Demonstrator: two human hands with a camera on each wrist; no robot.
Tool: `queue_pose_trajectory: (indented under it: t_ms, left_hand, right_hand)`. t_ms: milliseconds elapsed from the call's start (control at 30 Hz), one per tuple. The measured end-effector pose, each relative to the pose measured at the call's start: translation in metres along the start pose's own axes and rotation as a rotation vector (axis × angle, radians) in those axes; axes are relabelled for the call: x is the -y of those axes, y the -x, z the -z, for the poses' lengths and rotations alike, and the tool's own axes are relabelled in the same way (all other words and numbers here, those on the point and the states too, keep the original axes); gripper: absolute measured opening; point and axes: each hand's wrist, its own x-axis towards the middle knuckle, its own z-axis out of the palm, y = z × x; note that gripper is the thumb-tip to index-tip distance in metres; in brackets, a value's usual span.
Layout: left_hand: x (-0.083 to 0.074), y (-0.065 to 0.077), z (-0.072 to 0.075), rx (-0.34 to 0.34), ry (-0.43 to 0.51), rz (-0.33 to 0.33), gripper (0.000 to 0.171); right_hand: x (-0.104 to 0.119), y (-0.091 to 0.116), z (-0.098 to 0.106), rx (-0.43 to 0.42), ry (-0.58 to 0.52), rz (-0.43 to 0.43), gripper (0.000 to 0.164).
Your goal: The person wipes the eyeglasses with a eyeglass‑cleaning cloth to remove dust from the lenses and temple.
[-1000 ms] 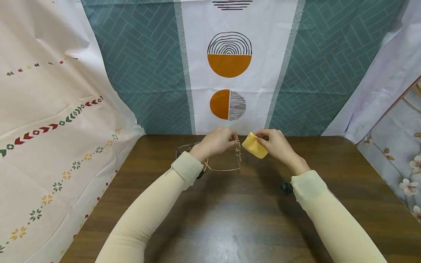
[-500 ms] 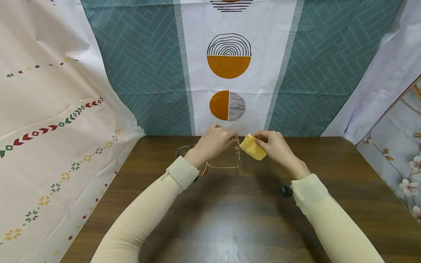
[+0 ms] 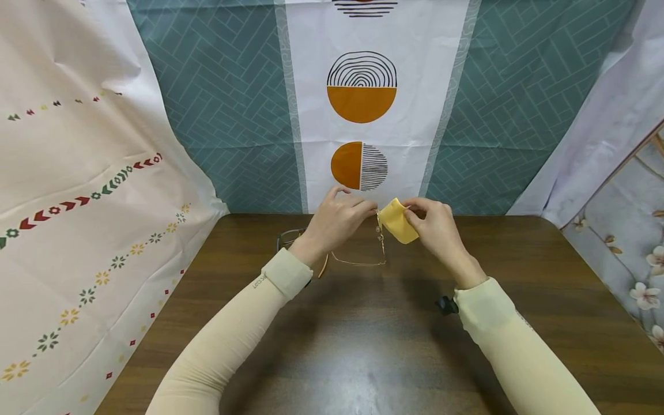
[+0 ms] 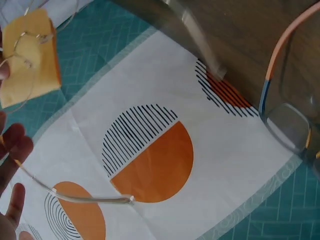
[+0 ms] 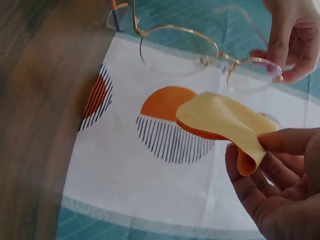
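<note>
My left hand (image 3: 332,225) pinches a pair of eyeglasses (image 5: 172,27) with thin gold round frames by the outer end of one lens. In the head view they hang below its fingers, tilted, with part of the frame hidden behind the hand. Folded over between the thumb and fingers of my right hand (image 3: 440,233) is a small yellow cleaning cloth (image 3: 398,223), orange along its edge in the right wrist view. The cloth overlaps the lens end near the left fingertips in the head view.
A second pair of glasses (image 3: 287,235), with dark frames and an orange-tipped temple, rests on the brown wooden table (image 3: 337,346) behind my left wrist. A patterned cloth backdrop (image 3: 233,115) hangs at the table's far edge, and a cream one (image 3: 78,190) runs along the left.
My right hand has moved slightly up and left, bringing the yellow cloth from beside the eyeglasses onto their lens end. My left hand has risen a little with the eyeglasses.
</note>
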Motion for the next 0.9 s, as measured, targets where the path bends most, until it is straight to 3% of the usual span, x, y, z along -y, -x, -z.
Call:
queue_pose_trajectory:
  t_ms: [367, 633, 900]
  left_hand:
    - [0.000, 0.000, -0.005, -0.119, 0.108, 0.036, 0.010]
    - [-0.001, 0.005, -0.009, -0.206, 0.081, 0.086, 0.014]
    - [0.001, 0.007, -0.010, -0.204, 0.024, 0.091, 0.011]
  right_hand:
    - [0.024, 0.012, -0.023, -0.223, -0.038, 0.133, 0.012]
    - [0.034, 0.021, -0.042, -0.258, -0.098, 0.231, 0.014]
    - [0.034, 0.024, -0.056, -0.279, -0.073, 0.258, 0.028]
